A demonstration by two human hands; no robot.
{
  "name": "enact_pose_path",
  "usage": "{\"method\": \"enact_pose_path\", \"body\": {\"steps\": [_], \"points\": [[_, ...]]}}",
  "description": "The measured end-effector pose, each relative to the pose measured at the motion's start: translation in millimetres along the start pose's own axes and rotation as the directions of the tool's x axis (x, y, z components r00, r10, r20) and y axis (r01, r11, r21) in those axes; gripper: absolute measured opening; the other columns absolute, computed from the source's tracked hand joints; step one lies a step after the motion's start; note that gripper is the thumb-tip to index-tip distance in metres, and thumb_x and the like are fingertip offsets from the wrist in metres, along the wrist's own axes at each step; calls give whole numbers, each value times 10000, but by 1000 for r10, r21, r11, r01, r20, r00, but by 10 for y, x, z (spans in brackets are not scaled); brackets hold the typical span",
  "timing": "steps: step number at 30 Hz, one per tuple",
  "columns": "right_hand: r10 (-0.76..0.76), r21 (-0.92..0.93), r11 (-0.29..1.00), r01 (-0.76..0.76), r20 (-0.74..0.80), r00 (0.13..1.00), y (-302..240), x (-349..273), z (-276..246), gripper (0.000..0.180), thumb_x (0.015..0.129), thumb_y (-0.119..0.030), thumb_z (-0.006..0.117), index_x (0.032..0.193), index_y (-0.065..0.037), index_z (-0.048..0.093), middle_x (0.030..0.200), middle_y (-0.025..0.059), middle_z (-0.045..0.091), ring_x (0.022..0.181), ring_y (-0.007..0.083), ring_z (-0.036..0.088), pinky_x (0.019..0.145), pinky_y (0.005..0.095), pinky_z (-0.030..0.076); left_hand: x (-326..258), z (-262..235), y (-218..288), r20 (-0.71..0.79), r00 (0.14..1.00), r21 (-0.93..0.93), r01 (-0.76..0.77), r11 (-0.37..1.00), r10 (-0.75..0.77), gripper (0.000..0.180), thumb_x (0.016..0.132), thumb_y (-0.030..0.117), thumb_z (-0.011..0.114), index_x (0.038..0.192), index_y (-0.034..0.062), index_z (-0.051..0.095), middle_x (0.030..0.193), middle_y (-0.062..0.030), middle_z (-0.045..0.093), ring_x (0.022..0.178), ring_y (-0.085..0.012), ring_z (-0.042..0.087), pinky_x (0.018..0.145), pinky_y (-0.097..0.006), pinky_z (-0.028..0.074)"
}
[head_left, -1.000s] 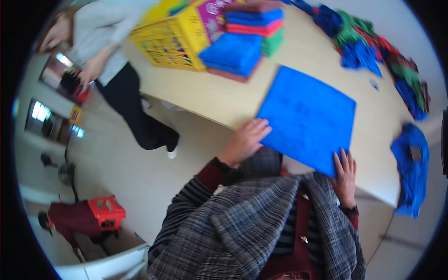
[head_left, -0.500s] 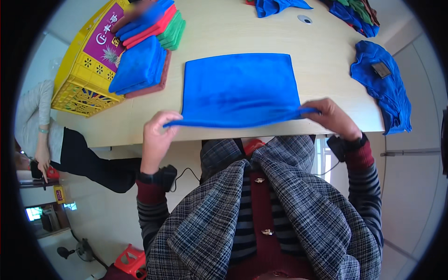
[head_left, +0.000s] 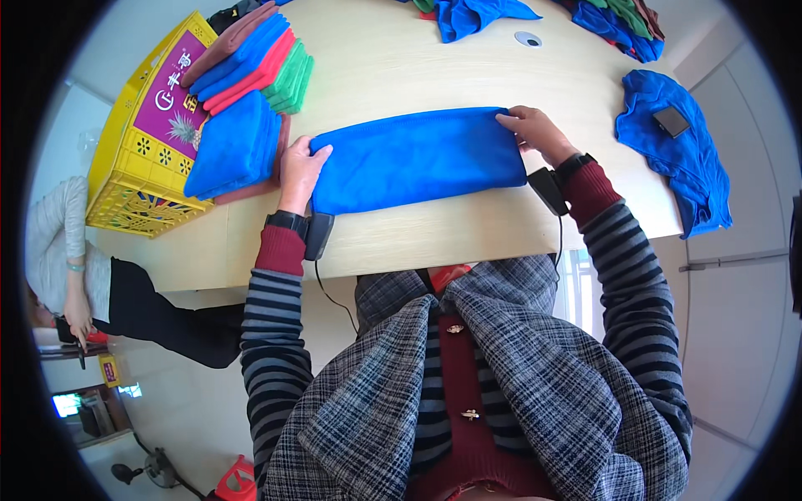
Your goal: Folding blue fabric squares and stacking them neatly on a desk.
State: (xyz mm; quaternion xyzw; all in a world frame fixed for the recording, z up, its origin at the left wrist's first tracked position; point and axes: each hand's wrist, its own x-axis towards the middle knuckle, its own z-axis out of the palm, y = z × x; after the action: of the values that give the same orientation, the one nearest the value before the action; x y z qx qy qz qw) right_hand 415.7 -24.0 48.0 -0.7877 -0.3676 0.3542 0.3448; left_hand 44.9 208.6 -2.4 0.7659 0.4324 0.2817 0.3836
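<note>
A blue towel lies on the table in front of me, doubled over into a long narrow strip. At its far left corner is my left hand, thumb and fingers closed on the cloth. My right hand has the far right corner between thumb and fingers, some of which are hidden behind the cloth. Left of the towel stand folded blue towels. Behind them rises a stack of folded brown, blue, red and green towels.
A yellow crate stands at the table's left edge. Rumpled blue cloth with a dark rectangular object lies at right. More loose cloths and a small oval object are at the far side. A seated person is at left.
Both hands moved away from me, carrying the towel's near edge over to its far edge. The towel went from a wide rectangle to a narrow strip.
</note>
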Motion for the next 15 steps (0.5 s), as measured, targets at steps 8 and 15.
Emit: {"method": "enact_pose_path", "body": {"steps": [8,15], "points": [[-32,283,957,62,-108,994,325,-693,141,510,983,-308,655,1394,-23,559,888,33,676,756,108,595,708,247,481,-739,21,-17,-102,994,-135,22,991,-36,502,920,111,728,1347,-41,514,875,-47,670,750,-80,582,647,-245,466],[-222,96,959,266,-326,919,445,-693,577,435,954,-201,643,1368,-86,570,908,102,711,771,208,672,702,345,537,-977,173,6,-242,969,-54,-65,996,50,459,958,85,664,1383,13,508,900,-82,681,764,-120,597,685,-276,483]]}}
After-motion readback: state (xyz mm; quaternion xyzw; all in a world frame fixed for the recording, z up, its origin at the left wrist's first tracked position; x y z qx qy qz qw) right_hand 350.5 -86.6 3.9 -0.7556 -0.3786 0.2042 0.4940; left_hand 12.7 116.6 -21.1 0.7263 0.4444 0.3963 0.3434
